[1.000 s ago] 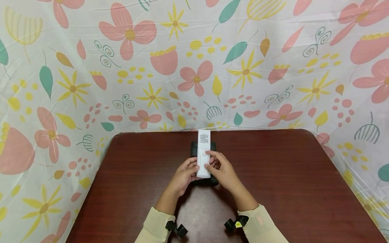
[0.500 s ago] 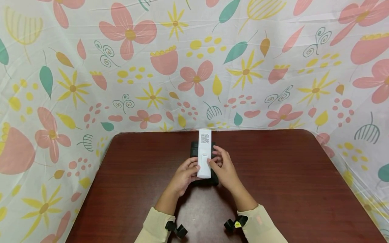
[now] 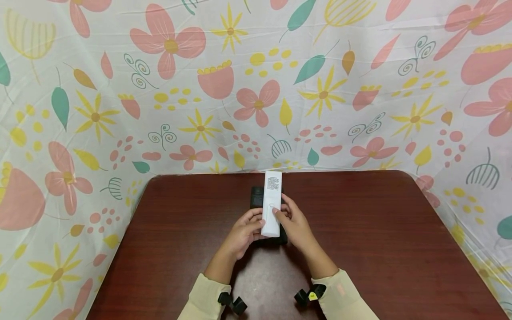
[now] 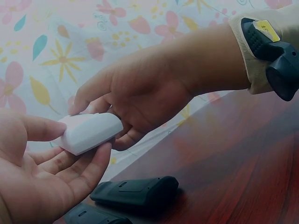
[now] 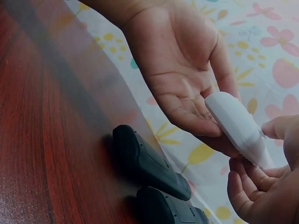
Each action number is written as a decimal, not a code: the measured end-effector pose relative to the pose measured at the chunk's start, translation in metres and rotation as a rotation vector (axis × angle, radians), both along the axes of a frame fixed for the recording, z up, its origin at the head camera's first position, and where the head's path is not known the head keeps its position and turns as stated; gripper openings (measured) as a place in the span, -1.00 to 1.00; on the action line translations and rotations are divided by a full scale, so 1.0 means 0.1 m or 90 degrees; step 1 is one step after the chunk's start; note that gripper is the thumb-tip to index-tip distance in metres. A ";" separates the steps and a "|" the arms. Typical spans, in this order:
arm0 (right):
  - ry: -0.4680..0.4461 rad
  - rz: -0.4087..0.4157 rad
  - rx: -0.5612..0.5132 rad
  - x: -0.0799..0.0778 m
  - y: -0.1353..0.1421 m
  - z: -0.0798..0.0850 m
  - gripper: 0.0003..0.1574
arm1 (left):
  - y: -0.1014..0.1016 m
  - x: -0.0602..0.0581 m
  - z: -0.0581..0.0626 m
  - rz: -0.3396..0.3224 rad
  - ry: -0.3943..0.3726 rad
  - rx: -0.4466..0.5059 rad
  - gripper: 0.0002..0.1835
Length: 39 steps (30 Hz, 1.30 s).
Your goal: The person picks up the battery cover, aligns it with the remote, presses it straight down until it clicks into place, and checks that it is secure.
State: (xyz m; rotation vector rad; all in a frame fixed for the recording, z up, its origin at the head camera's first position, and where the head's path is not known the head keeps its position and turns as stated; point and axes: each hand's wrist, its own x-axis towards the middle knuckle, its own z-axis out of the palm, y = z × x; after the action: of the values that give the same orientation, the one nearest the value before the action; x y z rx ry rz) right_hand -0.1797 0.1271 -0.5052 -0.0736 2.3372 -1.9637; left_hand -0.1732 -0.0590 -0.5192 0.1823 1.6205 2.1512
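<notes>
A white remote control (image 3: pixel 273 191) is held up with its back face showing, a printed label near its far end and a battery cover nearer me. My left hand (image 3: pixel 244 231) grips its near left side, thumb on top and fingers underneath, as the left wrist view also shows. On the other side my right hand (image 3: pixel 298 226) holds the remote, its thumb pressed on the battery cover and its fingers at the right edge and below. From the right wrist view, the white remote (image 5: pixel 238 126) slants between both hands. Two black remotes (image 5: pixel 149 163) (image 5: pixel 173 207) lie beneath it.
The brown wooden table (image 3: pixel 360 249) extends to both sides of the hands. A white cloth with a flower print (image 3: pixel 256 89) hangs behind the table and along its sides. Black wrist mounts (image 3: pixel 233 302) are strapped over both sleeves.
The right index finger has come off the remote's back face to its right edge, while the thumb has moved up the battery cover. The white remote has shifted slightly to the right.
</notes>
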 end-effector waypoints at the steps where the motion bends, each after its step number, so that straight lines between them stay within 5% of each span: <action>1: 0.000 -0.001 0.001 0.00 0.00 0.00 -0.22 | 0.00 0.00 0.00 0.000 0.000 0.000 -0.52; 31: -0.024 0.000 0.004 0.00 -0.03 0.00 -0.24 | 0.04 -0.02 -0.04 0.044 0.004 -0.071 -0.48; 39: -0.045 0.016 0.007 0.05 -0.05 0.18 -0.22 | 0.05 -0.02 -0.04 0.045 0.009 -0.074 -0.48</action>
State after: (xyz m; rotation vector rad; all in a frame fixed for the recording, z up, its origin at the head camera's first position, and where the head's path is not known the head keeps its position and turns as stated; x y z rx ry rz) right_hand -0.1751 0.1223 -0.4874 -0.0316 2.2923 -1.9091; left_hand -0.1752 -0.0540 -0.5233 0.1066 1.7786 2.1036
